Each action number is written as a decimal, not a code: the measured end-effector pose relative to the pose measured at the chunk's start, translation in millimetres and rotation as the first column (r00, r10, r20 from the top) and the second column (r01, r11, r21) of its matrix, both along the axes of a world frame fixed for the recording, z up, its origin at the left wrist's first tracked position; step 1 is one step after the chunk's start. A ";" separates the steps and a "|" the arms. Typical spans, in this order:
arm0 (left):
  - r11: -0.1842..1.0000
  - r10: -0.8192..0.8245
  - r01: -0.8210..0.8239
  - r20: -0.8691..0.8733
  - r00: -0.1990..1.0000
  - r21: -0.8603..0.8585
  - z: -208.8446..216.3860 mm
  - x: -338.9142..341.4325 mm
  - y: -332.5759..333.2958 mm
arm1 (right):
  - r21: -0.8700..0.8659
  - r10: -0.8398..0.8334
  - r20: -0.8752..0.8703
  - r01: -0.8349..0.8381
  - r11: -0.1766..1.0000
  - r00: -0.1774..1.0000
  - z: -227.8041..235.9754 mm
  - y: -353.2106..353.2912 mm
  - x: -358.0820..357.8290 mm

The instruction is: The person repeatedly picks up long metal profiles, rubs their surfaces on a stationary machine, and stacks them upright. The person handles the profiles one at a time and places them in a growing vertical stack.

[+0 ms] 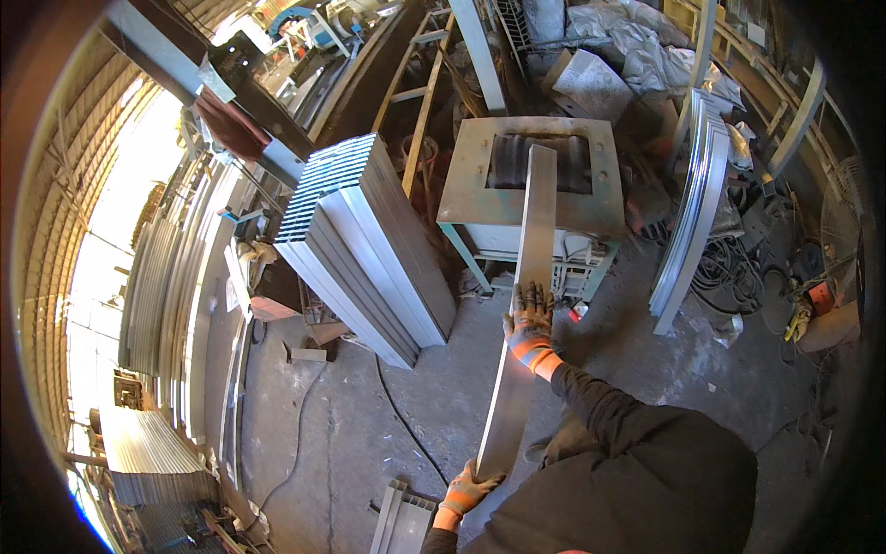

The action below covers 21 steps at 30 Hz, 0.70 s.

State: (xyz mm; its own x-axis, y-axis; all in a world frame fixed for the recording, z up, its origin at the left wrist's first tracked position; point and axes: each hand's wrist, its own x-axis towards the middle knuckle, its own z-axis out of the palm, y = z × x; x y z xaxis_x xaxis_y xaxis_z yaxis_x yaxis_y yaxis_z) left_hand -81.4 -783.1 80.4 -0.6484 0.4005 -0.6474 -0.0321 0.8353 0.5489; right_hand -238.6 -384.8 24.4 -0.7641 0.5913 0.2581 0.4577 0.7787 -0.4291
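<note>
A long silver metal bar point(512, 397) slants away from me. Its far end lies over the dark opening of a box-shaped machine point(461, 189) with a worn, greenish-grey frame. My left hand point(469, 489), in an orange and grey glove, is closed round the bar's near end, with some fingers hidden beneath it. Farther up, my right hand point(529, 328) lies flat on the bar's upper face, in a dark-fingered glove with orange bands. Its fingers stretch along the metal, and the thumb is at the left edge.
Left of the machine stands a tall stack of metal profiles point(388, 249). More long profiles point(692, 212) lean at the right beside coiled cables point(729, 272). A short bundle of profiles point(403, 522) is near my left hand. A black cable point(397, 415) crosses the concrete floor.
</note>
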 end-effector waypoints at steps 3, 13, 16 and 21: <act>0.991 -0.131 0.131 0.002 0.991 0.010 5.8 -29.9 28.9 | -0.074 0.050 -0.241 -0.070 0.995 0.969 -13.1 44.3 -16.4; 0.983 -0.167 0.182 -0.459 0.873 -0.013 -5.5 -202.9 325.2 | -0.045 -0.149 -0.077 0.146 0.988 0.986 -19.0 340.4 -277.1; 0.973 -0.217 0.223 -0.511 0.832 -0.049 -2.2 -270.3 417.4 | 0.048 -0.188 0.288 0.182 0.982 0.939 -5.6 426.7 -352.3; 0.969 -0.240 0.238 -0.490 0.838 -0.068 3.5 -324.4 484.7 | -0.172 -0.231 0.315 0.294 0.940 0.921 4.0 504.7 -405.3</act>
State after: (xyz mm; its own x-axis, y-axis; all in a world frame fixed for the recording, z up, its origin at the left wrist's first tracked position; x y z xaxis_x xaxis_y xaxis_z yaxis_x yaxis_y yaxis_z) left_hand -405.9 -298.4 83.8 -0.7661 0.5823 -0.2723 0.4413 0.7844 0.4359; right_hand -643.9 119.9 28.4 -0.5956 0.7969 -0.1012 0.7605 0.5188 -0.3904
